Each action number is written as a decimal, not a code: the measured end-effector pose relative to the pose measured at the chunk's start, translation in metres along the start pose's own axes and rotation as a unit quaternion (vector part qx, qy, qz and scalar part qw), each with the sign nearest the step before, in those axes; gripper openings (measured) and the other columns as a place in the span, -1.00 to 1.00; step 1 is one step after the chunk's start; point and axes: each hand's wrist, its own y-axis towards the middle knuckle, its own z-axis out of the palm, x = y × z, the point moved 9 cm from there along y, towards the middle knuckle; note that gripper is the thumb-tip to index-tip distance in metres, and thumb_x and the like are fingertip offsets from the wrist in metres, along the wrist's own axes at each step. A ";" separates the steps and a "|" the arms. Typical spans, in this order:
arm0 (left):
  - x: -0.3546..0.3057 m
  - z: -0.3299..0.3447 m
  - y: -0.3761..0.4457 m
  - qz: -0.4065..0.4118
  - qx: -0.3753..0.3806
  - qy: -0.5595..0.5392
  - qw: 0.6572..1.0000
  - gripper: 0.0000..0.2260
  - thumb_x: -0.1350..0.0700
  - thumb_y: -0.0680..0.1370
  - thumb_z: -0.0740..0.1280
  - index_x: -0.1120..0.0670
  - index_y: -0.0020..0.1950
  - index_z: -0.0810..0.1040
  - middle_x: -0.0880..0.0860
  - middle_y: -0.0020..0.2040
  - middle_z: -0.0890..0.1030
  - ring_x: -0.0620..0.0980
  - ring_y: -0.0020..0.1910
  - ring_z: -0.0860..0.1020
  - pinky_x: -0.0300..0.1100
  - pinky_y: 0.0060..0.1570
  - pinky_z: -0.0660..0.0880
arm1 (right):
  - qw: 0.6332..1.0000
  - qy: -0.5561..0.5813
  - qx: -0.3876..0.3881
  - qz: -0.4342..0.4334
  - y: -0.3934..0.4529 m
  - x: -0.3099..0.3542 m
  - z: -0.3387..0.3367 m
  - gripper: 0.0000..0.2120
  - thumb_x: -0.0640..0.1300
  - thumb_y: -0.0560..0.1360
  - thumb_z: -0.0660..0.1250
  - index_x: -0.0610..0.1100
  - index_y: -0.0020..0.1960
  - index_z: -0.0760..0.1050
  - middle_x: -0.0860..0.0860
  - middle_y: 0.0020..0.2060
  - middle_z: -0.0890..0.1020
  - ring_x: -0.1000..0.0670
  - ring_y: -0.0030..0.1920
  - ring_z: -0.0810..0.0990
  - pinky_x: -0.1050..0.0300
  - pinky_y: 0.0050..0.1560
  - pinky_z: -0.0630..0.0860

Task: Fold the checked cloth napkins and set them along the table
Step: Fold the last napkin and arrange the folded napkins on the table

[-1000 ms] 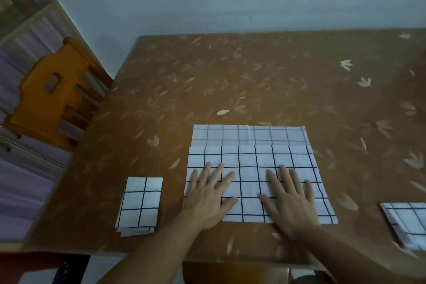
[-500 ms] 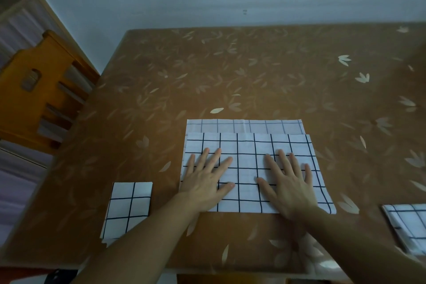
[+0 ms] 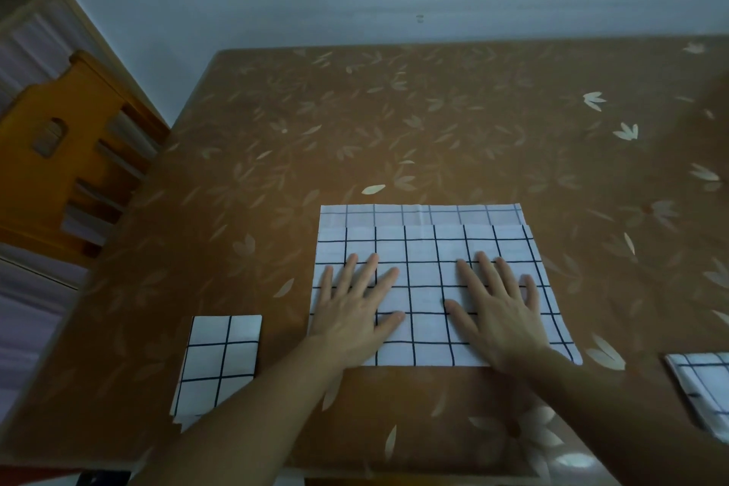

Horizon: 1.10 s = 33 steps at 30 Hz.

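1. Fingers (image 3: 365,268) of both hands lie spread and flat, gripping nothing: left hand (image 3: 351,312) and right hand (image 3: 499,312) press the half-folded napkin (image 3: 428,249) near the table's (image 3: 434,122) front edge.
2. Left forearm hides a corner of the folded napkin (image 3: 219,361) at the front-left.
3. Third napkin (image 3: 706,387) is cut off at the right.

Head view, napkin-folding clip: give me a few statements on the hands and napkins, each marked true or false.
1. Both hands lie flat on the middle napkin. True.
2. The left hand pinches a corner. False: it is spread open, palm down.
3. A small folded napkin lies left of the middle one. True.
4. The right hand rests on the wooden chair. False: it presses the middle napkin.
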 end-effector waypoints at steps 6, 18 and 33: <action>0.011 -0.004 0.019 0.005 0.007 0.008 1.000 -0.39 -0.38 0.55 -0.18 -0.23 0.55 -0.24 -0.09 0.57 -0.29 0.03 0.52 -0.37 0.15 0.47 -0.31 | 1.000 -0.010 -0.011 0.010 0.023 0.003 -0.002 -0.27 0.40 0.44 -0.26 0.13 0.54 -0.08 0.05 0.57 -0.05 -0.07 0.55 -0.15 -0.25 0.47 -0.14; 0.017 -0.014 0.048 0.020 -0.010 0.004 1.000 -0.40 -0.37 0.56 -0.18 -0.22 0.56 -0.20 -0.07 0.58 -0.27 0.02 0.54 -0.33 0.14 0.48 -0.31 | 0.999 -0.008 -0.028 0.030 0.043 -0.001 -0.008 -0.37 0.33 0.55 -0.11 0.11 0.55 -0.07 0.03 0.57 -0.04 -0.07 0.55 -0.14 -0.24 0.48 -0.12; -0.028 0.000 0.005 -0.008 -0.047 -0.017 0.999 -0.44 -0.30 0.55 -0.20 -0.24 0.55 -0.19 -0.06 0.60 -0.18 0.07 0.55 -0.28 0.21 0.46 -0.31 | 0.997 0.017 -0.059 0.035 0.026 0.017 -0.012 -0.25 0.39 0.45 -0.34 0.10 0.56 -0.14 0.05 0.57 -0.11 -0.03 0.55 -0.22 -0.19 0.48 -0.26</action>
